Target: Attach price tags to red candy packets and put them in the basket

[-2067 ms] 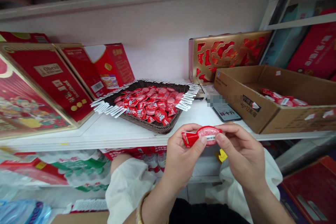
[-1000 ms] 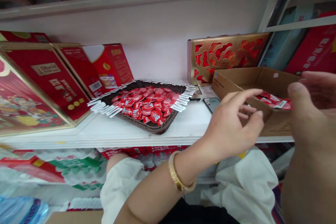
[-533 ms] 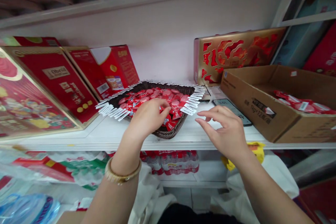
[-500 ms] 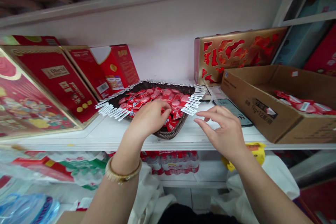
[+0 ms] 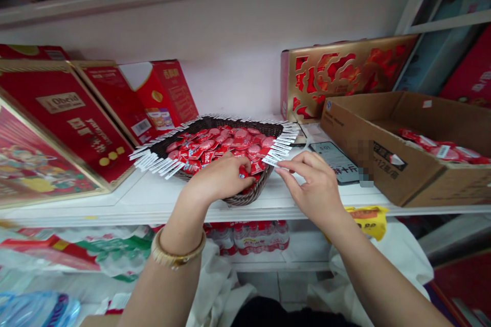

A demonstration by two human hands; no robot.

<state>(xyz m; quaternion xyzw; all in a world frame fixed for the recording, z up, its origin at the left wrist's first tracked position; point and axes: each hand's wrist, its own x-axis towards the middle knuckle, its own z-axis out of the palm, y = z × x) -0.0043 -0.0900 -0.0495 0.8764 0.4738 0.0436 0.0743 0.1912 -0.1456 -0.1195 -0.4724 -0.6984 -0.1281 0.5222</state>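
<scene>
Right hand (image 5: 316, 186) now at white labels (image 5: 281, 147), left hand (image 5: 220, 178) among red packets (image 5: 241, 135), either grip's hold unclear

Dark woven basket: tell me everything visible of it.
The dark brown, woven-looking basket sits upright on the white shelf, heaped with red packets. White strips line its left, back and right rim, sticking outward. The left hand is over its near side; the right hand is at the right-hand strips, contact unclear.
</scene>
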